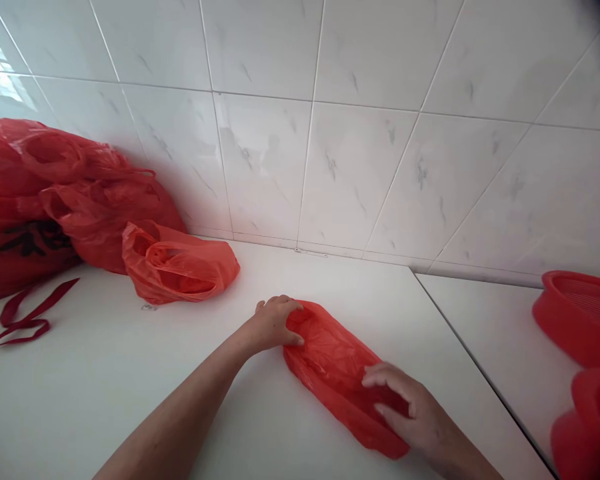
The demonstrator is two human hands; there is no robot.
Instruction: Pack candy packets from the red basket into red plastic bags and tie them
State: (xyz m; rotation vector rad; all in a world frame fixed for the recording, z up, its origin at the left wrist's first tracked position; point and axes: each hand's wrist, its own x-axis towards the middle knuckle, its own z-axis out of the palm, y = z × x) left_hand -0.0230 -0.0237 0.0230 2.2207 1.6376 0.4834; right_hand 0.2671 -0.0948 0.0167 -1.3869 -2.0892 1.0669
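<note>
A red plastic bag (333,357) lies on the white tabletop in front of me, its mouth spread wide and facing up. My left hand (277,325) rests against the bag's far left end, thumb and forefinger apart at the rim with red film between them. Over the near right end is my right hand (405,407), its fingers curved and spread, the tips reaching over the bag's opening. Whether those fingertips press on the film cannot be made out. I see creased film inside the bag.
Large, full red bags (95,193) are heaped at the left against the tiled wall (260,160). Beside them sit a smaller red bag (185,263) and a dark red strap (25,320). Red plastic baskets (580,327) stand at the right, past the table seam (473,357).
</note>
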